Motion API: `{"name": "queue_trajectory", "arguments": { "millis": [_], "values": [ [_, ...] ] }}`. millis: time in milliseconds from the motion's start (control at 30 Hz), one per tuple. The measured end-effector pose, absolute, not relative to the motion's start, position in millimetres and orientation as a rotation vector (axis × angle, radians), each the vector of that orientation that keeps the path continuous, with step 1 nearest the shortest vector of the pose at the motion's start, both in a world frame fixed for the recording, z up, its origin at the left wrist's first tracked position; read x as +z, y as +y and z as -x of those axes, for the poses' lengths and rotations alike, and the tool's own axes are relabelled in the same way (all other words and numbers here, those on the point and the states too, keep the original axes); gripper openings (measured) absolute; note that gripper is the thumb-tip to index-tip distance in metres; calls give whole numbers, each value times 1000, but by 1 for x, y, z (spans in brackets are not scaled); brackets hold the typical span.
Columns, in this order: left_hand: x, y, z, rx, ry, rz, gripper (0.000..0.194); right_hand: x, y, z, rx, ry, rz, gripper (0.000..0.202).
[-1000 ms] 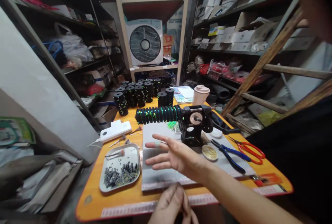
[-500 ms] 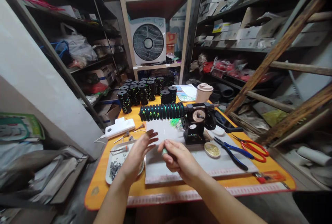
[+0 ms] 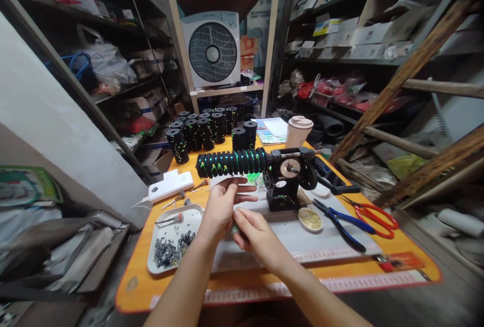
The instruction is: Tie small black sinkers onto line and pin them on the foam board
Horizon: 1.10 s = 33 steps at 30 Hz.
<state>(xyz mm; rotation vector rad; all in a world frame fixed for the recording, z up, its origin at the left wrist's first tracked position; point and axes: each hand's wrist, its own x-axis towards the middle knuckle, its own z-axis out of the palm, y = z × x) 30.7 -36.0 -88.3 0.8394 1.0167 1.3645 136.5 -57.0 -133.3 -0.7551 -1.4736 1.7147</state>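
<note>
My left hand (image 3: 225,203), its fingers stretched out to the right, is just below a black ribbed spool (image 3: 230,161) with green and yellow line on it. That spool sits level on a black hand-cranked winder (image 3: 284,180) with gear wheels. Close under the left hand, my right hand (image 3: 252,229) is closed around a small pale-green thing (image 3: 235,228); only its end shows, so its kind is unclear. Whether the two hands touch cannot be told. Left of them lies a white tray (image 3: 152,259) of small dark pieces, partly behind my left forearm.
Blue-handled pliers (image 3: 350,223), red-handled scissors (image 3: 378,218) and a dish of small gold bits (image 3: 310,220) lie to the right. Several black spools (image 3: 204,132) stand at the back beside a lidded cup (image 3: 298,131). A white power strip (image 3: 170,185) is at the left.
My left hand has moved right, close to my right hand and nearer the winder. My right hand keeps its grip on the pale-green thing. The view has shifted slightly.
</note>
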Motion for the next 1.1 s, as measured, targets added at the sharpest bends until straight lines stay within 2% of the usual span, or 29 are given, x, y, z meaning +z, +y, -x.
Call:
{"name": "queue_trajectory", "arguments": {
  "millis": [233,500,633,700,800,833,967,1033,1100],
  "values": [
    [-94,-47,-24,1244,963,-863,27,-136,-58,-134,1718,-1517,752,46],
    [-99,-77,-20,1146,758,-789,45,-148,-84,-148,1863,-1615,798,52],
    [-106,-84,-30,1177,670,-753,43,-152,-102,-163,1881,-1740,858,54],
    [-112,-87,-35,1194,650,-680,36,-146,-108,-177,1841,-1796,909,48],
    [-121,-94,-40,1174,656,-638,32,-120,-108,-204,1622,-1915,972,21],
    [-124,-97,-42,1170,659,-640,34,-108,-104,-212,1366,-2052,1000,17],
    [-137,-106,-47,1181,681,-657,40,-64,-65,-218,224,-2166,938,36],
    [-145,-108,-52,1188,692,-668,43,-52,-38,-206,-53,-2279,890,46],
    [-155,-110,-57,1201,703,-678,48,-47,-13,-193,-131,-2385,891,51]
  ]
}}
